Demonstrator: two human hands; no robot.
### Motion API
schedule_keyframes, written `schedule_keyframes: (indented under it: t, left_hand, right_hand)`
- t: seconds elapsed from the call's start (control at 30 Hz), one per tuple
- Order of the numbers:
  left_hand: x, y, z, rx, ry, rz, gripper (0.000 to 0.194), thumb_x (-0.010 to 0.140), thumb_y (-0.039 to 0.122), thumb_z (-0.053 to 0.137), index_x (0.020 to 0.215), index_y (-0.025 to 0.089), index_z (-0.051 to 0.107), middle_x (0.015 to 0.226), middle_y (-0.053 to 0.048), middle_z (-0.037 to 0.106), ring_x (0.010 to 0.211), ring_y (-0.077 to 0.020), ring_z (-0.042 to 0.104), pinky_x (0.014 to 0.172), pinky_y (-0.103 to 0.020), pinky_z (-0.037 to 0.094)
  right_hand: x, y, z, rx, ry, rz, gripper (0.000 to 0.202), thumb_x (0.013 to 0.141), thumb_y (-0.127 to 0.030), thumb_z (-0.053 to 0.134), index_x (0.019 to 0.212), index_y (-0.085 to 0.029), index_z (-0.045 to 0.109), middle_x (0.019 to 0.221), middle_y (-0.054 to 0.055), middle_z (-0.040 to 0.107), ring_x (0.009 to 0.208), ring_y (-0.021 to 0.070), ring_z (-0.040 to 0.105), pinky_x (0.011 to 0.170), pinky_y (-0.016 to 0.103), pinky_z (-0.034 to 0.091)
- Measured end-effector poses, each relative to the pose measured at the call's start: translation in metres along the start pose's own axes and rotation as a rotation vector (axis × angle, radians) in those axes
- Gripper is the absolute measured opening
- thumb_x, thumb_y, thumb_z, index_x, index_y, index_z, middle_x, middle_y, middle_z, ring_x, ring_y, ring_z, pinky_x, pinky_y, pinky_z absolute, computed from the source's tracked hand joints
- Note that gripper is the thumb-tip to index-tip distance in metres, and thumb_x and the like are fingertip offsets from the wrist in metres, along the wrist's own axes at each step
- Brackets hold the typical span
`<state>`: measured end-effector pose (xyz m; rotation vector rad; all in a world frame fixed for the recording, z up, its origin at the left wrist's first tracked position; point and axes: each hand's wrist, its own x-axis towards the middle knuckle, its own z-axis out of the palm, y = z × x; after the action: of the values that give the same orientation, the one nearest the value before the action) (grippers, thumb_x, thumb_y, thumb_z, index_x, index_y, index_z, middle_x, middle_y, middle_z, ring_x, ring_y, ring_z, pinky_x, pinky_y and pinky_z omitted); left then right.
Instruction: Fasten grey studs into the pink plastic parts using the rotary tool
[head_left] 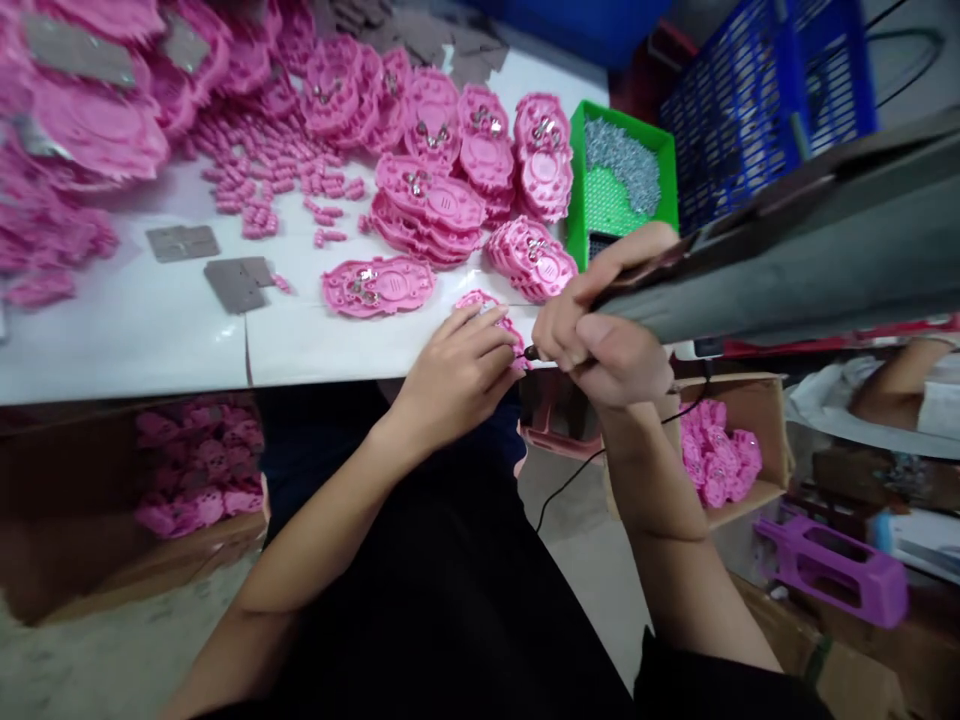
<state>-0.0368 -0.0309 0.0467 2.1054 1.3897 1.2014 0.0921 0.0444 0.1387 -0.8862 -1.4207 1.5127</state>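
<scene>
My left hand (461,365) is bent over a pink plastic part (480,298) at the table's front edge, its fingers gripping and partly hiding it. My right hand (611,330) is wrapped round an electric screwdriver (772,240) with a long grey body. Its dark tip (531,353) points left and meets or nearly meets the part beside my left fingertips; exact contact is hard to see. Just behind my hands lie a stack of pink parts (531,258) and a single pink part (379,286) with small metal pieces on it.
A green tray (577,190) of small screws (622,165) stands behind my right hand, near a blue crate (735,110). Pink pegs (259,165), grey plates (236,283) and more pink stacks cover the table's back and left. Boxes of pink parts (716,455) flank me below; a black cable (570,480) hangs down.
</scene>
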Motion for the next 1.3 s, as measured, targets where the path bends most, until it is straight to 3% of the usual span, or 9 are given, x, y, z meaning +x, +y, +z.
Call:
schedule_keyframes:
  t: [0.07, 0.2, 0.3, 0.43, 0.57, 0.83, 1.03, 1.17, 1.3]
  left_hand:
    - [0.000, 0.000, 0.002, 0.011, 0.021, 0.018, 0.010, 0.102, 0.019, 0.061, 0.098, 0.018, 0.070, 0.107, -0.007, 0.078, 0.132, -0.0295, 0.065, 0.120, -0.055, 0.045]
    - [-0.001, -0.001, 0.008, 0.043, 0.047, 0.032, 0.008, 0.100, 0.020, 0.063, 0.102, 0.019, 0.071, 0.114, -0.010, 0.078, 0.131, -0.0321, 0.066, 0.116, -0.057, 0.050]
    - [0.000, 0.005, 0.009, 0.040, 0.107, 0.017, 0.021, 0.099, 0.025, 0.068, 0.118, 0.017, 0.069, 0.126, -0.015, 0.074, 0.135, -0.0353, 0.063, 0.116, -0.060, 0.049]
    - [0.012, 0.033, 0.001, -0.160, 0.179, 0.046, 0.040, 0.097, 0.038, 0.072, 0.131, 0.018, 0.063, 0.132, -0.015, 0.073, 0.134, -0.0328, 0.063, 0.116, -0.057, 0.050]
    - [0.030, 0.058, -0.008, -0.395, 0.138, 0.088, 0.025, 0.104, 0.036, 0.063, 0.122, 0.020, 0.068, 0.120, -0.011, 0.077, 0.116, -0.0262, 0.073, 0.104, -0.045, 0.059]
    - [0.027, 0.064, -0.007, -0.462, 0.077, 0.077, 0.017, 0.106, 0.031, 0.058, 0.108, 0.018, 0.068, 0.104, -0.009, 0.077, 0.096, -0.0215, 0.073, 0.087, -0.036, 0.060]
    - [0.007, 0.033, 0.000, -0.079, 0.114, 0.100, 0.025, 0.104, 0.028, 0.061, 0.124, 0.014, 0.065, 0.122, -0.015, 0.075, 0.120, -0.0303, 0.068, 0.103, -0.049, 0.056]
    - [-0.008, -0.003, -0.008, 0.196, 0.058, 0.089, 0.025, 0.100, 0.022, 0.063, 0.125, 0.018, 0.068, 0.133, -0.017, 0.071, 0.135, -0.0369, 0.060, 0.107, -0.055, 0.053]
    - [-0.012, -0.010, -0.008, 0.296, 0.023, 0.117, 0.019, 0.098, 0.026, 0.068, 0.115, 0.019, 0.071, 0.135, -0.017, 0.070, 0.133, -0.0386, 0.062, 0.106, -0.057, 0.052]
  right_hand:
    - [0.003, -0.010, -0.003, 0.047, -0.046, -0.151, 0.027, 0.074, -0.040, 0.076, 0.080, -0.030, 0.052, 0.043, -0.012, 0.039, 0.031, 0.0109, 0.033, 0.035, 0.028, 0.032]
    - [-0.002, -0.042, -0.019, 0.040, 0.137, -0.350, 0.021, 0.080, -0.038, 0.068, 0.082, -0.030, 0.049, 0.042, -0.012, 0.029, 0.029, 0.0091, 0.024, 0.034, 0.026, 0.030]
    - [-0.011, -0.057, -0.026, 0.020, 0.185, -0.417, 0.018, 0.079, -0.037, 0.066, 0.082, -0.029, 0.050, 0.044, -0.012, 0.027, 0.030, 0.0089, 0.024, 0.034, 0.027, 0.029]
    - [-0.019, -0.057, -0.023, 0.051, 0.206, -0.361, 0.017, 0.079, -0.037, 0.065, 0.085, -0.029, 0.052, 0.045, -0.012, 0.026, 0.031, 0.0087, 0.021, 0.034, 0.028, 0.027]
    - [-0.026, -0.054, -0.016, 0.037, 0.191, -0.310, 0.020, 0.078, -0.041, 0.068, 0.087, -0.031, 0.052, 0.047, -0.012, 0.028, 0.031, 0.0090, 0.024, 0.035, 0.028, 0.028]
    - [-0.035, -0.051, -0.006, 0.049, 0.125, -0.324, 0.019, 0.083, -0.040, 0.068, 0.091, -0.031, 0.053, 0.046, -0.013, 0.031, 0.030, 0.0084, 0.024, 0.034, 0.027, 0.027]
    - [-0.037, -0.040, -0.006, 0.065, 0.231, -0.316, 0.013, 0.081, -0.029, 0.066, 0.088, -0.030, 0.055, 0.045, -0.011, 0.034, 0.031, 0.0090, 0.026, 0.035, 0.027, 0.027]
    - [-0.031, -0.041, -0.027, 0.060, 0.390, -0.332, 0.012, 0.074, -0.025, 0.064, 0.084, -0.028, 0.057, 0.043, -0.010, 0.036, 0.031, 0.0095, 0.027, 0.034, 0.027, 0.028]
    - [-0.023, -0.044, -0.053, 0.009, 0.572, -0.327, 0.016, 0.074, -0.026, 0.068, 0.087, -0.026, 0.060, 0.046, -0.010, 0.042, 0.034, 0.0102, 0.032, 0.037, 0.027, 0.032]
